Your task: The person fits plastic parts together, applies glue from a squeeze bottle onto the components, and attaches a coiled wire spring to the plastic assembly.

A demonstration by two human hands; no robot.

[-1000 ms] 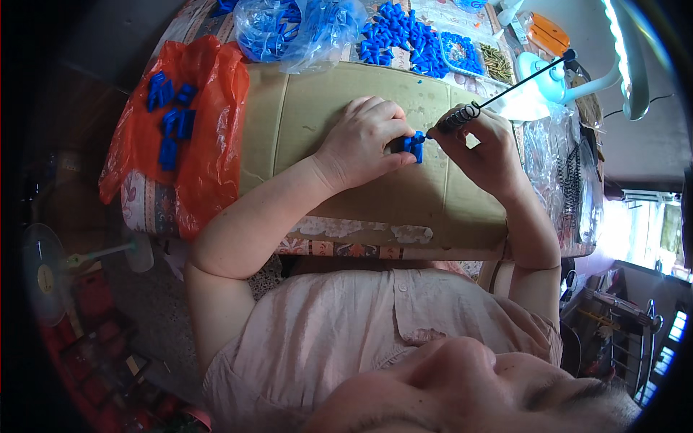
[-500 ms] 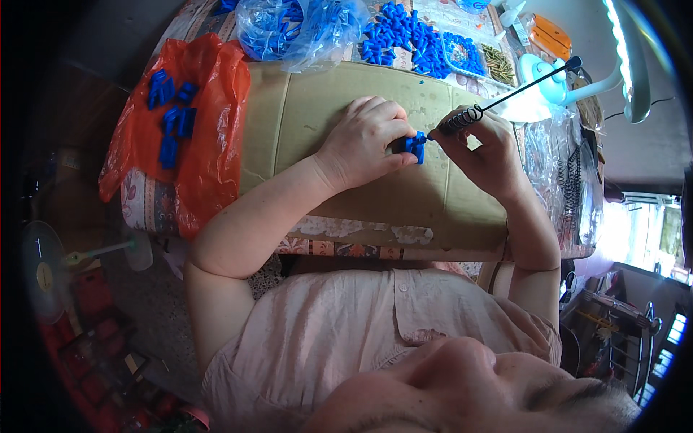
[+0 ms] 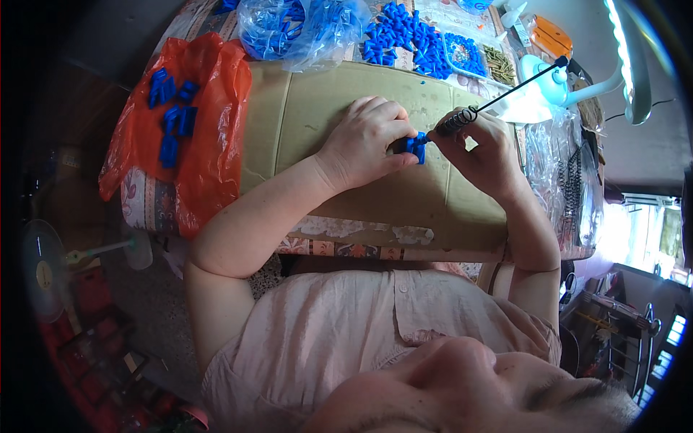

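Note:
My left hand (image 3: pixel 372 141) pinches a small blue plastic part (image 3: pixel 413 146) between thumb and fingers, above the cardboard sheet. To its right, my right hand (image 3: pixel 480 146) is closed around a thin black rod with a coiled spring (image 3: pixel 456 120). The rod slants up to the right and ends in a dark tip (image 3: pixel 561 62). Its lower end sits at the right side of the blue part, where a small blue tip shows; whether it is inserted, I cannot tell. My right fingers partly hide this end.
The cardboard sheet (image 3: pixel 346 206) covers the tabletop. On the left, a red plastic bag (image 3: pixel 216 108) bears several blue parts (image 3: pixel 167 149). Along the back lie clear bags (image 3: pixel 271 32), a pile of blue cones (image 3: pixel 397 40) and brass-coloured pins (image 3: pixel 498 65). A lit lamp (image 3: pixel 552 79) stands back right.
My right hand has shifted slightly left, bringing the rod's lower end closer to the blue part. The rod's dark tip has moved a little left. My left hand stays put.

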